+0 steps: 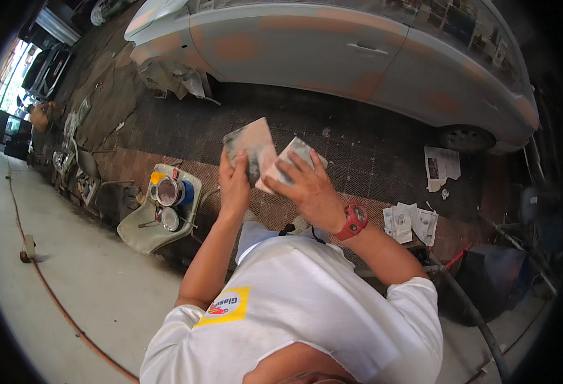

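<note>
My left hand (234, 189) grips a flat rectangular slab (261, 137), its face smeared pinkish and grey, thumb lying across it. In my right hand (317, 200), which wears a red watch, is a smaller pale block (299, 148) with a greyish top, fingers spread over it. The two pieces are held close together at their lower edges; whether they touch I cannot tell. Beyond my hands stands a grey car (294, 57) with orange-pink patches on its panels.
To the left, a plastic chair (131, 225) bears an open tin (168, 191), a smaller round tin (169, 219) and a blue container (187, 193). Newspaper sheets (411, 223) lie on the floor at right, near a dark metal frame (473, 307). An orange-brown cable (61, 301) crosses the pale floor.
</note>
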The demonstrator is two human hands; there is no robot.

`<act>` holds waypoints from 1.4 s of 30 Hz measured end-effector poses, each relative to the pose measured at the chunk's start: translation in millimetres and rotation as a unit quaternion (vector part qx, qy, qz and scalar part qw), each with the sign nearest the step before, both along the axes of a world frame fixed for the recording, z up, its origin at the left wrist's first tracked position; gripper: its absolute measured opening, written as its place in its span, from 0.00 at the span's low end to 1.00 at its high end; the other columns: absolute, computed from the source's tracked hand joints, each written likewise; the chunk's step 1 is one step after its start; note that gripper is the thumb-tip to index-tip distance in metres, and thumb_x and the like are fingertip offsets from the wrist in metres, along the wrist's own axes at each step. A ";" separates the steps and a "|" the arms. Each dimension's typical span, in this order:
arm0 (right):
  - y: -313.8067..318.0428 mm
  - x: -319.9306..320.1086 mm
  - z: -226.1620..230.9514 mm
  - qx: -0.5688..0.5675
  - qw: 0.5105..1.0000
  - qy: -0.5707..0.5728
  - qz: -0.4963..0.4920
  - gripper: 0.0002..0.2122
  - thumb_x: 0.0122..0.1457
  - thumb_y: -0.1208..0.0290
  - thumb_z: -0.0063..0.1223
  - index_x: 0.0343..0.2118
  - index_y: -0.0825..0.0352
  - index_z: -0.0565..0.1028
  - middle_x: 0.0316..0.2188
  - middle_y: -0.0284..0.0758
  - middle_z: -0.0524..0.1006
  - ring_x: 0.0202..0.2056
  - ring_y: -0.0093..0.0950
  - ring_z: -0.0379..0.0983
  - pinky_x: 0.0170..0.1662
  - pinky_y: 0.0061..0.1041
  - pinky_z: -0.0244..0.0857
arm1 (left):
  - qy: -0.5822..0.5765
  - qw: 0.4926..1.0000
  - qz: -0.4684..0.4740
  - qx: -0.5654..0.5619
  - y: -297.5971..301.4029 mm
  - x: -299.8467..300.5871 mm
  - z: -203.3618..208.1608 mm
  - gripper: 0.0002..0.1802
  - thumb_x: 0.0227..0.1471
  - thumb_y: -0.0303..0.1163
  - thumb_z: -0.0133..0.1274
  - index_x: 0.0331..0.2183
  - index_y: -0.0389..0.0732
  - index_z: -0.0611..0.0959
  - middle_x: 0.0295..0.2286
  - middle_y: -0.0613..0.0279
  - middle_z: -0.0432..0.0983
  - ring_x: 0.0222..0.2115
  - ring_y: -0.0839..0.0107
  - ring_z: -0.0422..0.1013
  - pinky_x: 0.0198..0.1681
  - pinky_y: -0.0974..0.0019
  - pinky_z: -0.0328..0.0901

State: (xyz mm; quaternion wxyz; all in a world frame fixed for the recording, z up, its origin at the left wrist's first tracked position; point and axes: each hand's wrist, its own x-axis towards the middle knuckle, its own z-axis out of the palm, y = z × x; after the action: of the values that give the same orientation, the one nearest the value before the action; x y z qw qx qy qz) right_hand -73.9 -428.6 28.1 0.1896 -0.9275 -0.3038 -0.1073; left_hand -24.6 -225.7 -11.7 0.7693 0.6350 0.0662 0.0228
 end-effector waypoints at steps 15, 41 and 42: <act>-33.9 30.6 -6.1 -0.045 0.993 0.040 -0.103 0.28 0.61 0.78 0.47 0.66 0.51 0.64 0.66 0.48 0.61 0.66 0.56 0.59 0.67 0.60 0.54 | 0.106 0.980 -0.021 -0.164 6.9 -5.8 -12.5 0.23 0.67 0.35 0.52 0.59 0.36 0.72 0.51 0.54 0.76 0.50 0.65 0.74 0.55 0.62 0.69; -14.5 19.9 -10.4 0.147 0.989 -0.017 -0.011 0.30 0.58 0.82 0.52 0.64 0.57 0.61 0.61 0.55 0.63 0.62 0.56 0.65 0.61 0.49 0.69 | 0.037 0.972 -0.052 -0.227 -17.1 1.1 32.1 0.20 0.68 0.37 0.51 0.56 0.40 0.73 0.48 0.59 0.77 0.47 0.71 0.75 0.51 0.64 0.72; -25.9 23.7 -8.6 0.101 0.994 0.000 -0.037 0.30 0.58 0.82 0.51 0.64 0.58 0.61 0.61 0.54 0.63 0.61 0.56 0.66 0.60 0.48 0.69 | 0.057 0.972 -0.057 -0.219 -14.6 -2.7 29.4 0.20 0.68 0.37 0.52 0.57 0.39 0.72 0.48 0.59 0.77 0.47 0.71 0.75 0.51 0.64 0.72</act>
State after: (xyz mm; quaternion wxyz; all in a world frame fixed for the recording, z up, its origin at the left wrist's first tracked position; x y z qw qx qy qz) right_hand -50.2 -454.5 19.5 0.2785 -0.9140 -0.2572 -0.1446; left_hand -27.3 -240.3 17.6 0.8846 0.4542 0.0767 -0.0725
